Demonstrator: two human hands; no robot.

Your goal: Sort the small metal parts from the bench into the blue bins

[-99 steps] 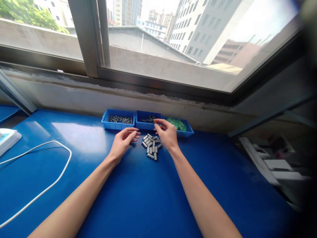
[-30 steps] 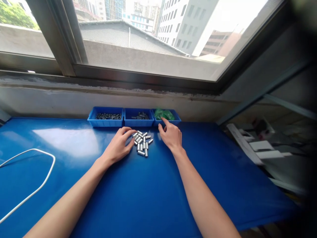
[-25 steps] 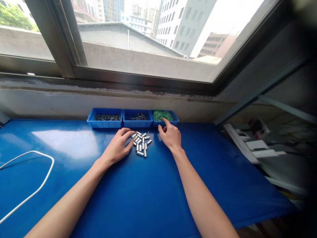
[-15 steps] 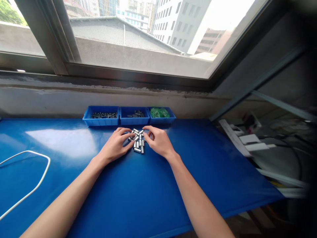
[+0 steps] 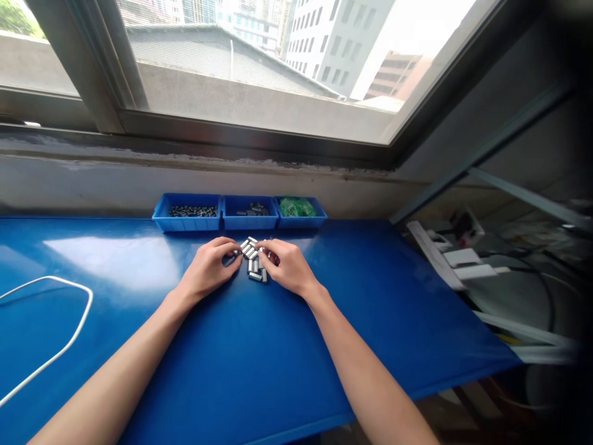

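A small pile of short silver metal cylinders [image 5: 253, 262] lies on the blue table [image 5: 259, 364], just in front of three blue trays. My left hand [image 5: 208, 271] rests on the table at the pile's left edge. Its fingers are curled and the fingertips pinch together at the nearest pieces. My right hand [image 5: 288, 267] covers the pile's right side, with thumb and forefinger pinched on one of the cylinders. What the left fingertips hold is too small to make out.
Against the wall stand the left tray [image 5: 187, 220] with dark small parts, the middle tray [image 5: 250, 220] with a few dark parts, and the right tray [image 5: 301, 220] with green pieces. A white cable [image 5: 55, 355] loops at the left. The table's edge drops off at right beside cluttered shelving [image 5: 467, 259].
My right hand came back from the green tray to the pile and pinched at it. My left hand curled tighter on the pile's left side. The view drifted right.
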